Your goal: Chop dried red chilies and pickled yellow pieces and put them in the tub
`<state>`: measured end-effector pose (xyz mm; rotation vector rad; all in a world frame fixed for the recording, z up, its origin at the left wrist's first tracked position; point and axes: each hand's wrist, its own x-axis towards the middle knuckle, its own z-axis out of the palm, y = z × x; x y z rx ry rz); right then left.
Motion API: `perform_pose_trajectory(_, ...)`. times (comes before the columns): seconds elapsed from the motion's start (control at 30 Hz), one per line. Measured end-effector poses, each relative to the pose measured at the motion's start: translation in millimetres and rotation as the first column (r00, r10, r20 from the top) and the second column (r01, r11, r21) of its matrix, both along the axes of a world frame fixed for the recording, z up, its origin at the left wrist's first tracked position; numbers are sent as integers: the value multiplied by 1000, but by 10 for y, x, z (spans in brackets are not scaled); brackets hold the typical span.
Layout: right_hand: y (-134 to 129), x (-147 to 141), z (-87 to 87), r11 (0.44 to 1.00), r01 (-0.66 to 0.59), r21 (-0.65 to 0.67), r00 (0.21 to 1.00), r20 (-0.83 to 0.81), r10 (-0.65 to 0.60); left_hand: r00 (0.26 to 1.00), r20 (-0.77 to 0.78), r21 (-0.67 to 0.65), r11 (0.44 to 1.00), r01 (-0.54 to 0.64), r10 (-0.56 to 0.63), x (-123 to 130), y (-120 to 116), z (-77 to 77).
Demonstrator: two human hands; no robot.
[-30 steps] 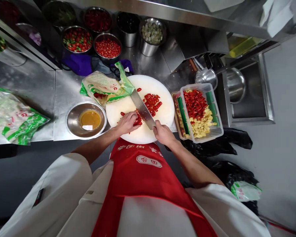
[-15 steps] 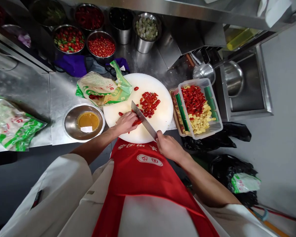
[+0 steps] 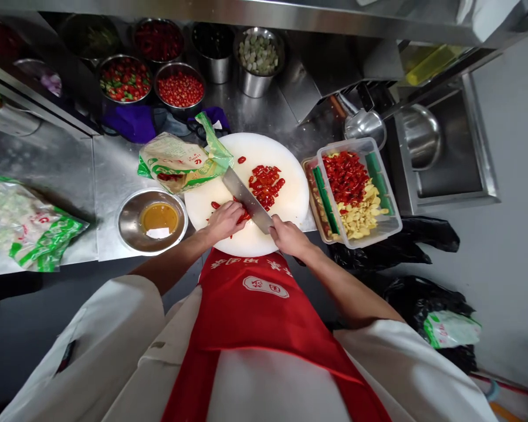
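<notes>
A round white cutting board (image 3: 290, 158) lies on the steel counter. My right hand (image 3: 289, 235) is closed on the handle of a broad knife (image 3: 249, 201), whose blade slants up and left across the board. Beside the blade, my left hand (image 3: 225, 221) presses on red peppers (image 3: 245, 215), its fingers curled together. A pile of cut red peppers (image 3: 266, 186) lies to the right of the blade. An opened green and white bag (image 3: 176, 159) overlaps the board's upper left edge.
Left of the board is a steel bowl (image 3: 127, 221) with yellowish liquid. A clear container (image 3: 393, 225) of red peppers and pale yellow pieces sits at the right. Several steel pots, one holding chopped red pieces (image 3: 180, 89), line the back. A vegetable bag (image 3: 30, 225) lies far left.
The knife and my right hand have moved slightly up and left, and the blade's far end now reaches near the green and white bag. My left hand stays on the peppers.
</notes>
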<state>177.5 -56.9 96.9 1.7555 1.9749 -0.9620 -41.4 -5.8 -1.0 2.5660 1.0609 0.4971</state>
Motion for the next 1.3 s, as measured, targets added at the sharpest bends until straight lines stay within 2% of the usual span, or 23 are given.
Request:
perform_pose_trajectory(0.1, 2, 275, 15, 999, 21, 29, 999, 39, -22, 996, 8, 23, 995, -94, 93, 215, 18, -23)
perform_pose_trajectory(0.23, 32, 496, 138, 995, 8, 102, 996, 82, -16, 992, 2, 10, 992, -127, 127, 429, 57, -4)
perform_pose_trajectory(0.37, -27, 544, 367, 989, -70, 130, 995, 81, 60, 996, -9, -41, 995, -92, 91, 390, 60, 96)
perform_pose_trajectory(0.5, -88, 484, 499, 990, -121, 67, 990, 75, 116, 997, -47, -40, 997, -64, 63, 308, 83, 147)
perform_pose_trajectory(0.77, -67, 637, 551, 986, -162, -48, 986, 22, 163, 998, 25, -4, 999, -49, 49, 313, 127, -16)
perform_pose_trajectory(0.83, -5, 572, 461, 986, -156, -59, 988, 9, 157, 998, 42, 12, 999, -53, 53, 316, 127, -46)
perform_pose_trajectory(0.9, 102, 415, 300, 991, -122, -48, 992, 4, 122, 998, 46, 17, 999, -50, 49, 324, 132, -62)
perform_pose_trajectory(0.97, 222, 251, 136, 997, -78, -4, 997, 5, 78, 998, 40, 14, 999, -41, 41, 334, 137, -60)
perform_pose_trajectory(1.03, 307, 171, 49, 997, -67, 28, 998, 5, 66, 999, 28, 6, 999, -38, 38, 332, 134, -34)
perform_pose_trajectory(1.13, 285, 236, 121, 996, -71, 57, 997, 14, 70, 1000, 9, -13, 1000, -28, 29, 283, 103, 51)
perform_pose_trajectory(1.3, -21, 388, 431, 992, -98, 75, 995, 38, 95, 997, -73, -36, 999, 28, -30, 136, 51, 183)
